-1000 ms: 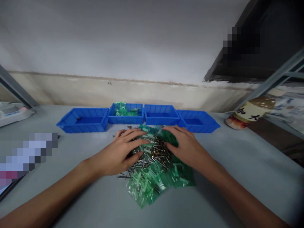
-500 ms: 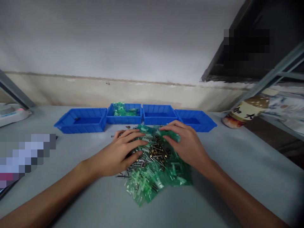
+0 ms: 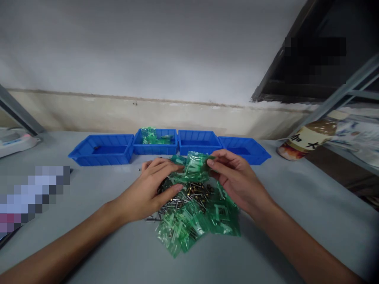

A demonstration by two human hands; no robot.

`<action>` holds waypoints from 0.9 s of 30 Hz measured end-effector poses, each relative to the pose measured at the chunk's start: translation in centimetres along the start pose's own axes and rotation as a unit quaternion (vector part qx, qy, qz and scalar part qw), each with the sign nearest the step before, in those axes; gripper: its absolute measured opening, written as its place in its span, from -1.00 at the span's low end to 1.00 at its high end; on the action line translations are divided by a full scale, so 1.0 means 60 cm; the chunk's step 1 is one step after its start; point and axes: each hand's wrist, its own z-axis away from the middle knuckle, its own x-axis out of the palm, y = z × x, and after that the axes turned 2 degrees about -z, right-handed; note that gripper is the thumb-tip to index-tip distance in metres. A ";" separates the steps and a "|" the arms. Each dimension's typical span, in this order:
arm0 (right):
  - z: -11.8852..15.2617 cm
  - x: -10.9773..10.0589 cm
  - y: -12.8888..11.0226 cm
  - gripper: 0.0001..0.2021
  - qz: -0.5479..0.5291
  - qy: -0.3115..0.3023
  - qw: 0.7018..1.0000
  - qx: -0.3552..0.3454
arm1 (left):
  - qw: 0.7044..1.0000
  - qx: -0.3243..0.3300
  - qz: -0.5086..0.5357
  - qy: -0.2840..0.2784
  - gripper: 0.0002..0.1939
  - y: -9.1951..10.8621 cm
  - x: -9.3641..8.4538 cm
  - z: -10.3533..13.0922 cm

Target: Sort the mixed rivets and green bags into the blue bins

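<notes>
A green plastic bag [image 3: 196,162] is raised over the back of the pile, its right edge pinched between the thumb and fingers of my right hand [image 3: 237,175]. My left hand [image 3: 156,187] rests over the pile's left side, thumb and fingers apart, its fingertips near the bag's left edge. Beneath lie loose metal screws [image 3: 198,192], some with brass-coloured ends. More green bags [image 3: 183,228] spread along the front and right of the pile. What is under my left palm is hidden.
Four blue bins stand in a row behind the pile; one [image 3: 155,149] holds green bags. A labelled jar [image 3: 308,136] stands at right. A white device [image 3: 17,142] and a pixelated object [image 3: 32,197] are at left.
My right hand has closed on a green bag and raised it toward the middle. The fingers of my left hand have bent slightly and moved closer to that bag.
</notes>
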 end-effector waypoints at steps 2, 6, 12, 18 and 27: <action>0.004 0.007 0.004 -0.82 -0.041 -0.017 0.998 0.054 | 0.999 -0.008 0.022 0.027 -0.68 0.004 -0.001 0.000; 0.011 0.019 0.011 -0.73 -0.045 -0.017 0.995 0.086 | 0.993 -0.017 0.050 0.103 -0.74 0.007 0.000 -0.002; 0.013 0.023 0.015 -0.83 -0.005 -0.036 0.998 0.058 | 0.982 -0.024 0.112 0.151 -0.96 0.009 0.001 -0.005; 0.012 0.011 0.003 -0.91 0.054 -0.073 0.994 0.062 | 0.971 0.040 0.081 0.222 -0.87 0.010 -0.013 -0.003; 0.016 0.011 0.011 -0.76 0.137 -0.090 0.986 0.004 | 0.983 0.067 0.075 0.156 -0.83 0.014 -0.012 0.001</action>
